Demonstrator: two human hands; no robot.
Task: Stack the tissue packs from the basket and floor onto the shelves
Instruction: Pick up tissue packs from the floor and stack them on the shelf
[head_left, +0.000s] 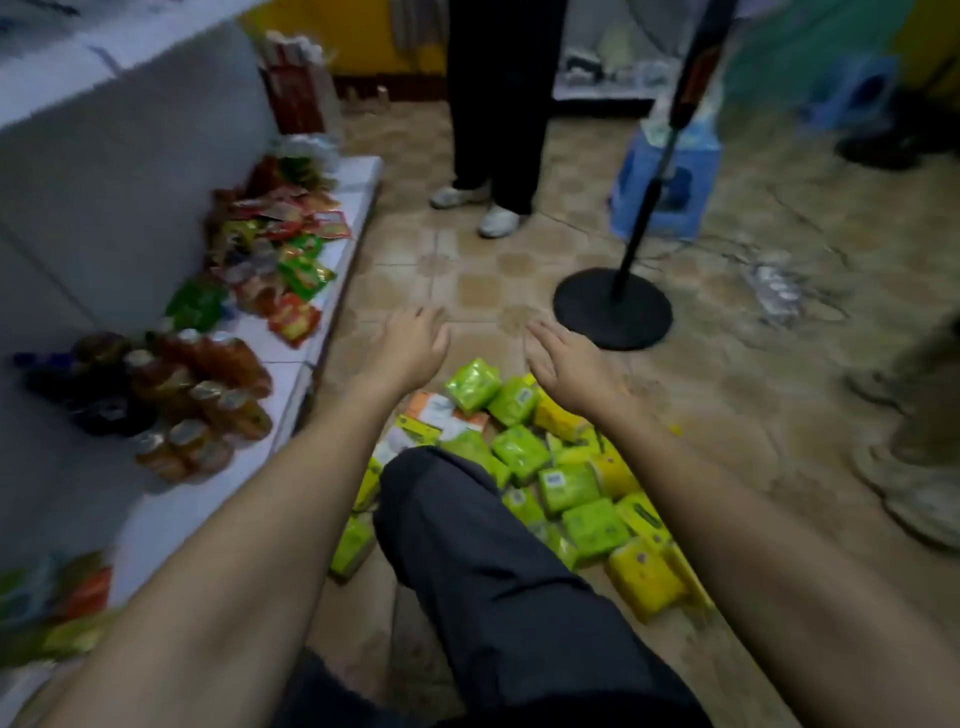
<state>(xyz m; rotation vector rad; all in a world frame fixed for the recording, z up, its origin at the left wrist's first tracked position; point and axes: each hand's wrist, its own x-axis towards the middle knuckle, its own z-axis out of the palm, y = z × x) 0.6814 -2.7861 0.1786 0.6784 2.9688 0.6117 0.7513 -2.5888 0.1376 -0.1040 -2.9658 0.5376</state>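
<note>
Several green, yellow and orange tissue packs (566, 486) lie in a loose pile on the tiled floor in front of me, partly hidden by my dark-trousered knee (467, 545). My left hand (408, 345) and my right hand (566, 364) are both stretched forward above the far end of the pile, fingers straight, holding nothing. A low white shelf (332, 291) runs along the left side, next to the pile. No basket is in view.
The shelf carries snack packets (280, 244) and several cans and bottles (197, 410). A person in dark trousers and white shoes (491, 208) stands ahead. A black stand with a round base (613, 306) and a blue stool (670, 176) are to the right.
</note>
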